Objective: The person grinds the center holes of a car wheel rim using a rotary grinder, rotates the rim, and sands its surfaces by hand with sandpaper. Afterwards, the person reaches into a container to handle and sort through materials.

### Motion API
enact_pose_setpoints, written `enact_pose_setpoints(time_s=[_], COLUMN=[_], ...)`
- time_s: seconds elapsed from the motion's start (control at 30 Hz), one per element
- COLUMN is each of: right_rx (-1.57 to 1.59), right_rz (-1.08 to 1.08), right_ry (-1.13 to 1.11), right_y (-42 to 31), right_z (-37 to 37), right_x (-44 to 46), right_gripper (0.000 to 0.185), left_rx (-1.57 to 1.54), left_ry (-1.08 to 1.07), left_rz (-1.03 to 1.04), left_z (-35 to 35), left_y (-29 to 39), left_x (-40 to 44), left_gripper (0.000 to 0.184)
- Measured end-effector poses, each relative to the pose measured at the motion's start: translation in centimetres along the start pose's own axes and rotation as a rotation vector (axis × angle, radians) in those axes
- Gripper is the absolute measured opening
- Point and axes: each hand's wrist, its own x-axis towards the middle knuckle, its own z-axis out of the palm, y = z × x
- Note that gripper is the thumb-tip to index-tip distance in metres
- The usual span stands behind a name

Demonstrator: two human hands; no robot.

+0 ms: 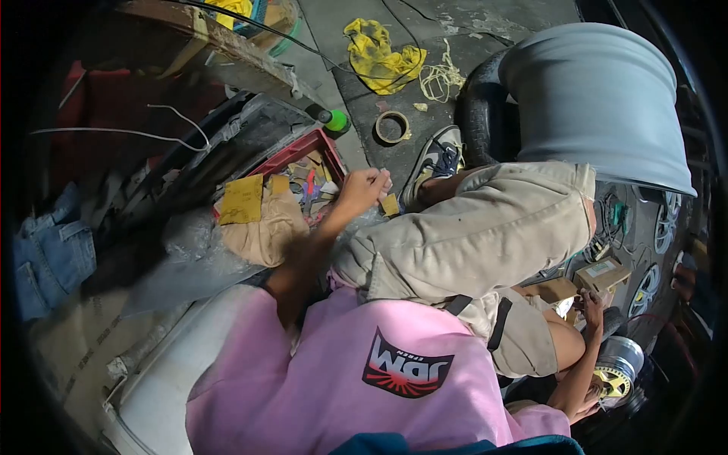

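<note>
My left hand is closed, with its fingers curled together beside the red crate. Whatever it may hold is too small to make out. A small tan piece of sandpaper shows just below its fingers. Close to that forearm lie a beige cloth and a yellow-brown sandpaper sheet. Scraps fill the crate. Far to the right, my right hand has bent fingers near a cardboard box; anything inside them is hidden. A large grey wheel barrel stands beyond my knee.
A tire lies against the wheel barrel. On the floor are a tape roll, a yellow cloth and tangled string. At lower right is a yellow-centred wheel. Clear plastic sheeting spreads at left.
</note>
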Motion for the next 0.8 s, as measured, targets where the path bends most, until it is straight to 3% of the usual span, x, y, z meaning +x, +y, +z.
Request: enact_pose_setpoints(time_s=[0.07,0.13,0.2,0.23,0.3,0.33,0.4,0.43,0.5,0.6,0.67,0.8], right_rx=[0.043,0.216,0.182,0.153,0.142,0.125,0.129,0.125,0.141,0.128,0.095,0.11], right_rz=[0.013,-0.01,0.002,0.02,0.027,0.044,0.034,0.028,0.017,0.039,0.083,0.008], right_ry=[0.012,-0.013,-0.06,-0.101,-0.061,-0.024,-0.006,0.02,-0.006,-0.008,0.027,-0.013], right_y=[-0.4,1.4,1.8,1.9,1.9,1.9,1.4,1.3,1.9,1.7,1.7,1.4], right_z=[0.8,0.4,-0.3,-0.4,-0.2,0.0,0.3,0.5,0.1,0.4,0.5,0.0], right_x=[-0.7,-0.1,0.3,0.4,0.3,0.1,-0.4,-0.8,-0.9,-1.2,-1.5,-0.2], right_gripper=[0.034,0.034,0.034,0.034,0.033,0.033,0.032,0.032,0.032,0.033,0.033,0.033], left_rx=[-0.054,-0.123,0.119,0.119,0.175,0.18,0.233,0.238,0.612,0.682,0.646,0.37], left_ry=[0.129,0.487,0.522,0.525,0.417,0.419,0.297,0.295,0.357,0.427,0.486,0.298], left_rz=[-0.023,0.01,0.041,0.046,-0.327,-0.323,-0.506,-0.503,-0.458,-0.451,-0.422,-0.483], left_z=[-0.5,-3.4,-7.3,-8.0,-9.1,-9.1,-8.8,-8.8,-8.9,-7.4,-7.2,-9.2], left_y=[0.6,-1.0,-6.5,-8.0,-9.3,-9.8,-10.6,-12.3,-17.0,-14.3,-15.1,-14.5], left_x=[-1.1,-1.3,1.8,2.8,4.4,5.1,6.5,8.1,11.0,10.3,10.6,8.6], left_gripper=[0.039,0.037,0.035,0.035,0.036,0.036,0.036,0.036,0.033,0.031,0.026,0.022])
